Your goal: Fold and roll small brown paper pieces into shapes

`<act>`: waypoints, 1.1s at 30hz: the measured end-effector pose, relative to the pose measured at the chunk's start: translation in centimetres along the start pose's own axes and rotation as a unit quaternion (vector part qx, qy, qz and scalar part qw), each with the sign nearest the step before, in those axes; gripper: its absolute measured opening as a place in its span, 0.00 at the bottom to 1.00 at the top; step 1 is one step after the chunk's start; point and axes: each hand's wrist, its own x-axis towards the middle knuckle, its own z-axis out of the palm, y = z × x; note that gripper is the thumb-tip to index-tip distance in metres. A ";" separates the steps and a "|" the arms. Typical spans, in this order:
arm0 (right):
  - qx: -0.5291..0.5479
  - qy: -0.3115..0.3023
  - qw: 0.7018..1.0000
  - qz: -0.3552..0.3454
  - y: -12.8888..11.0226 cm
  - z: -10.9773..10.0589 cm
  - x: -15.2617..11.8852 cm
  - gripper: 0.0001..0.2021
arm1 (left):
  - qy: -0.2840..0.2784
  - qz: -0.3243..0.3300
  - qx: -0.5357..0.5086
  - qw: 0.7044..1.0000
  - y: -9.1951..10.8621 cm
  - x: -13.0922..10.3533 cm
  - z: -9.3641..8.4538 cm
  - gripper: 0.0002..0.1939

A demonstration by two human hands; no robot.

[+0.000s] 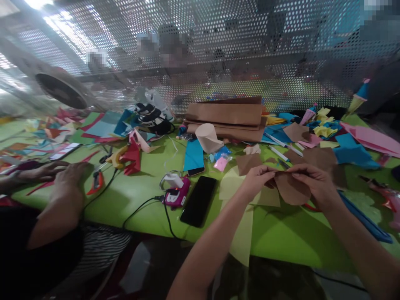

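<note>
Head view of a green worktop (pixel 137 200) strewn with coloured paper. Toward the near edge, right of centre, the left hand (pixel 254 180) and right hand (pixel 314 183) together hold a rounded piece of brown paper (pixel 292 189) just above the surface; the fingers of both hands are closed narrowly on its upper margin, pinching it along what appears to be a fold, though blur leaves the crease itself uncertain. The sheet looks thin, light and limp: it should crease readily and tear if pulled, so it is best held at the edge between fingertip and thumb, with both hands close together, as shown. Beneath it lies a pale yellow sheet (pixel 242 237) that overhangs the near edge. Left of the hands, near the middle of the near edge, lie a black phone (pixel 198 201) and a small pink device (pixel 176 196) with a black cable. A stack of brown card (pixel 225 118) and a cream paper roll (pixel 208 137) sit toward the far edge. At the left end another person's hand (pixel 71 177) rests flat on the worktop.
</note>
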 end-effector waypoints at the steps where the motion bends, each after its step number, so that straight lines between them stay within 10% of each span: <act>1: 0.005 0.002 1.000 0.000 0.0 0.0 0.0 0.12 | -0.006 -0.001 -0.005 1.000 0.2 -0.1 0.0 0.12; 27: -0.044 -0.020 0.998 -0.031 0.2 -0.4 -0.1 0.10 | 0.037 0.136 0.240 0.960 0.5 -0.5 -0.6 0.07; 33: -0.075 -0.019 0.997 -0.032 -0.3 -0.3 -0.3 0.13 | 0.021 0.097 0.163 0.982 0.6 -0.2 -0.8 0.07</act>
